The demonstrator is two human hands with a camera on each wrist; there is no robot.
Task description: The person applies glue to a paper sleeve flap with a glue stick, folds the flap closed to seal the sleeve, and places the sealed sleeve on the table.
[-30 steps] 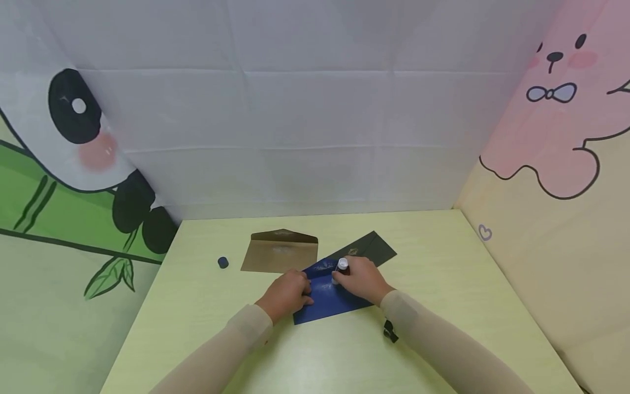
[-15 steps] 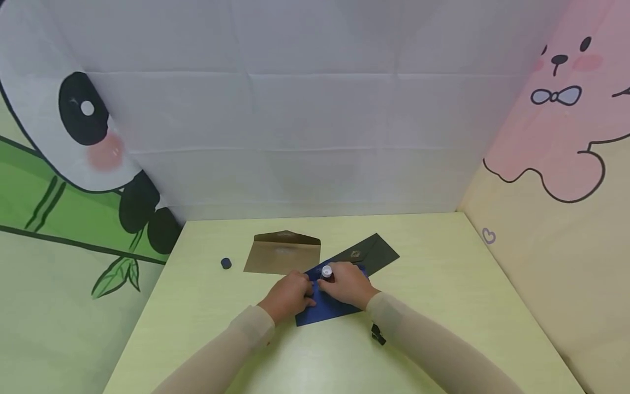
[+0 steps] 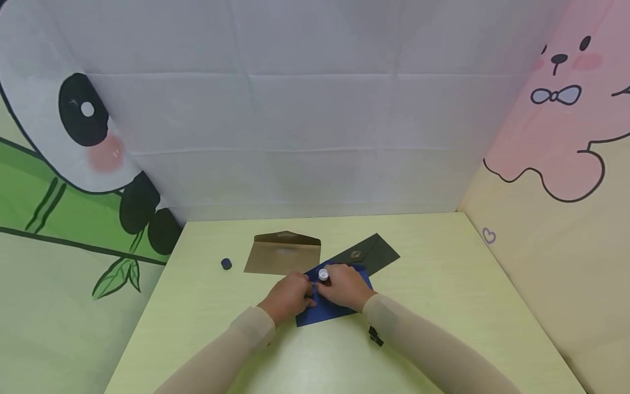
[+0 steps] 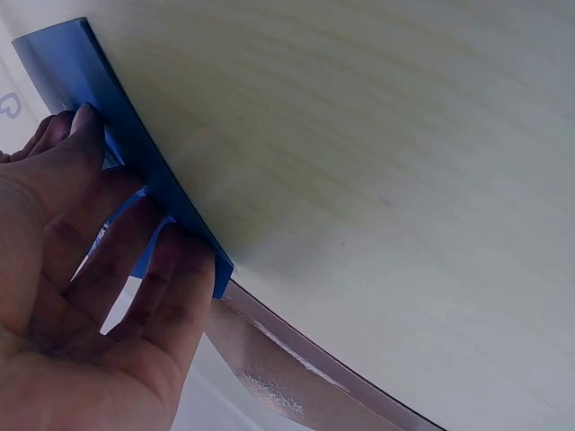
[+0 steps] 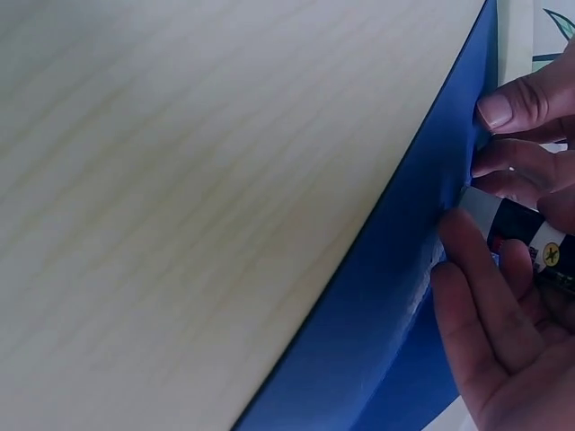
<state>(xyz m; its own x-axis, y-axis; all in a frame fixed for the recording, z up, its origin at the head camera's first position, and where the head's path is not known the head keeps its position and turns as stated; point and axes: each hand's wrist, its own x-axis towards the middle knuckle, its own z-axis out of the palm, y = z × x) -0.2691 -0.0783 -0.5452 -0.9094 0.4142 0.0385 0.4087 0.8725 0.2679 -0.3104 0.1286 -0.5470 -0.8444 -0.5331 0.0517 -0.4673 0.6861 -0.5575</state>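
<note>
A blue envelope [image 3: 322,313] lies slightly askew on the table, a shiny smear showing on it in the right wrist view. My left hand [image 3: 287,295] presses on its left part, fingertips and thumb spread over the paper. In my right hand [image 3: 348,287] I grip a glue stick [image 3: 323,275], white end upward, dark label partly covered by my fingers. Seen from the right wrist, the glue stick [image 5: 508,220] has its pale end against the envelope [image 5: 377,269], right beside my left fingers. My left palm faces the camera in the left wrist view.
A brown envelope [image 3: 280,260] with its flap raised lies behind my left hand. Partly under the blue one is a dark green envelope [image 3: 376,254] with a gold emblem. A small dark blue cap [image 3: 226,264] stands at the left. Printed cloth walls surround the table [image 3: 443,306].
My right hand has moved left along the blue envelope with the glue stick, now close to my left fingers. My left hand keeps its place on the envelope. The head view has shifted slightly.
</note>
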